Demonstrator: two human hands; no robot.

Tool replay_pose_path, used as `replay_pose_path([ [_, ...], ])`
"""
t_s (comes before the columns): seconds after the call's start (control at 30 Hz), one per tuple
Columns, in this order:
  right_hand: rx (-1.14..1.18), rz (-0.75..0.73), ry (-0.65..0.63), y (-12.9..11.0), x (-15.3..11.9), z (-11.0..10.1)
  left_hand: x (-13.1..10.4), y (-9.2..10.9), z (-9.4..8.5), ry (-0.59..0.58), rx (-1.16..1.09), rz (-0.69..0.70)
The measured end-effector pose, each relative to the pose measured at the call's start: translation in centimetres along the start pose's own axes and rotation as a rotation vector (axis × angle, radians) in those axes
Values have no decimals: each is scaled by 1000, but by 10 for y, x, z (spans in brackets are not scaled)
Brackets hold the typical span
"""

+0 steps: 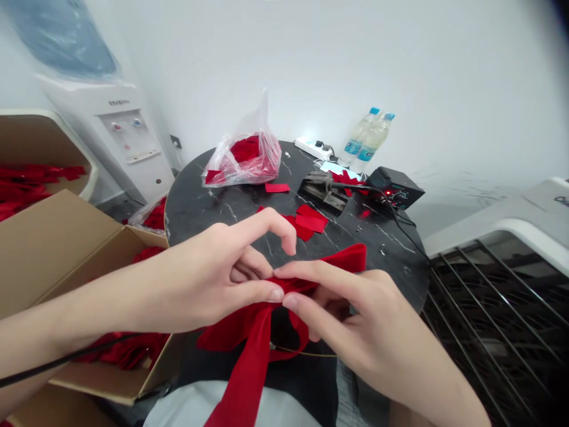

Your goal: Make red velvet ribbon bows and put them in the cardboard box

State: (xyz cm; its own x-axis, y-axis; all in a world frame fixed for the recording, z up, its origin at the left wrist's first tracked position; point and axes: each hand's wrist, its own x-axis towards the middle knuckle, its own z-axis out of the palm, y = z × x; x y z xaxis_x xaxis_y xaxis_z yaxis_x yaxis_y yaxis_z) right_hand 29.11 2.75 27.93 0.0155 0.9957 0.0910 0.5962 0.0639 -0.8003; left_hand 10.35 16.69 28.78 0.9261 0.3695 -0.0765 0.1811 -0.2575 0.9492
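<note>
A red velvet ribbon bow [246,356] is pinched at its middle between both hands, over the near edge of the table. My left hand [222,279] is closed on it with thumb and fingers, its index finger lifted and curled above. From the other side my right hand [342,302] grips the bow, thumb and index tip almost touching the left thumb. One loop sticks out past the right hand; a long tail hangs toward the lap. The bow's centre is mostly hidden by the fingers. Just beyond the hands lie several short red ribbon pieces [310,220].
On the round black table [200,207] stand a plastic bag [267,163] of red pieces, a soldering iron [333,185] on its holder, a black control box [395,187], a power strip [313,147] and two bottles [368,145]. Left is a cardboard box [102,255]; right, a wire-fronted heater [489,296].
</note>
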Motion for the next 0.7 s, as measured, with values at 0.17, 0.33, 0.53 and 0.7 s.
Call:
replay_pose_path([
  [0.17, 122, 57, 9, 0, 8, -1, 1, 0, -1, -29, -32, 9],
  [0.33, 162, 71, 66, -1, 16, 4, 5, -5, -1, -1, 37, 62],
  [0.53, 149, 51, 81, 1, 18, 6, 7, -10, 4, 74, -82, -3],
  [0.7, 174, 29, 57, 3, 13, 2, 9, -11, 5, 67, -165, -40],
])
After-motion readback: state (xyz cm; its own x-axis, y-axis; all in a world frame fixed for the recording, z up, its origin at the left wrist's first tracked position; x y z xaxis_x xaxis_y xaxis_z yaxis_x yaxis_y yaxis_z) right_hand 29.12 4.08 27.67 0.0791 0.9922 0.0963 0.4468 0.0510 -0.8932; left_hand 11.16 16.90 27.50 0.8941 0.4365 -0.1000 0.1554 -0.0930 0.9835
